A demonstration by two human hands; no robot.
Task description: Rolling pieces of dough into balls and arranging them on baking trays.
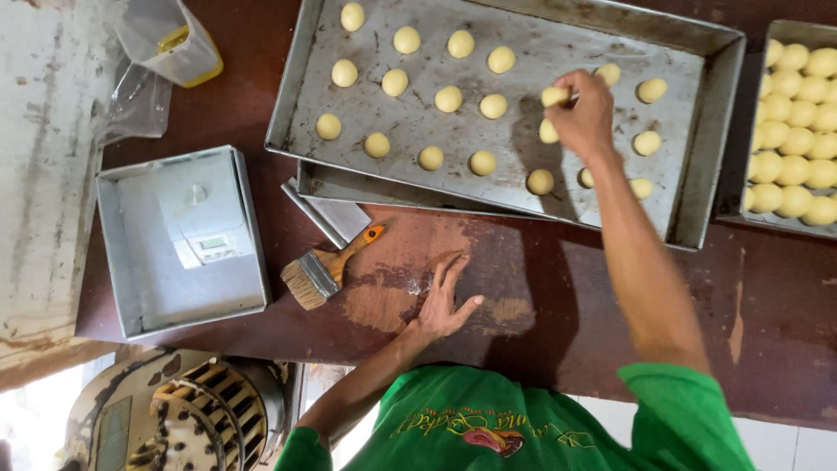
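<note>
Evidently bracing, the left hand [443, 301] lay spread flat on the brown table [540, 288], while the right hand [582, 109] pinched a dough ball [554, 95] over the baking tray [523, 48] in the upper frame.

Pale yellow dough balls [449, 98] dot a grey metal tray [689, 131]; the bench [540, 296] is dark reddish-brown; the brush [324, 270] handle is orange.

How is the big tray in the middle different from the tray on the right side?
The middle tray holds dough balls spaced apart with bare metal between; the right tray is packed tight. The middle tray shows whole; the right one is cut off. Both are metal and hold pale yellow balls.
</note>
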